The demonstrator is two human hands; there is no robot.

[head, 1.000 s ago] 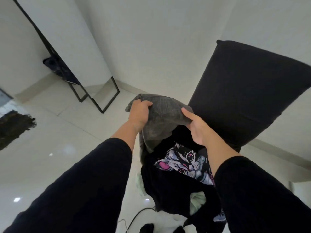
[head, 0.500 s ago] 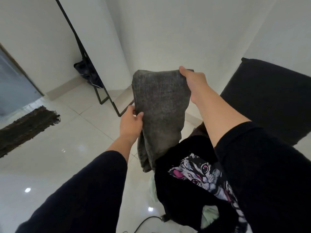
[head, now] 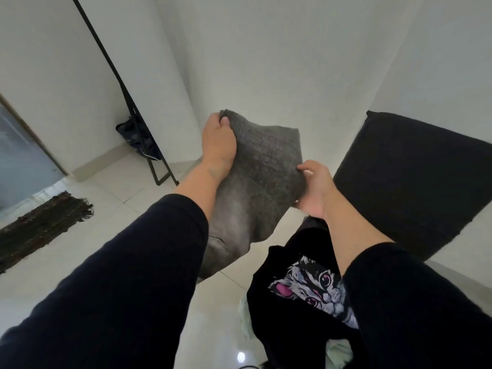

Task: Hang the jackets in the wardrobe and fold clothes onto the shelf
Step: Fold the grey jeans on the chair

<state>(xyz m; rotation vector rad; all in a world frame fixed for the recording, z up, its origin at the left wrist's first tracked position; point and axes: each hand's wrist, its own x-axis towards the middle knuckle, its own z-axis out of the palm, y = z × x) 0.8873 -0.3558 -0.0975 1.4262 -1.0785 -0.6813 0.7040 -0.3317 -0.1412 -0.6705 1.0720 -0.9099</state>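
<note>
Since half a second ago, left hand (head: 218, 141) rose to grip the grey washed-denim garment (head: 262, 169) top; right hand (head: 314, 186) dropped, pinching its side, midair. Folding underway; next, halve it.

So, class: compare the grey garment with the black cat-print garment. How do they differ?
The grey garment is plain; the black cat-print garment carries a cat face. The grey garment is held up by the left hand and right hand; the cat-print garment lies below, ungripped. Both are rumpled.
</note>
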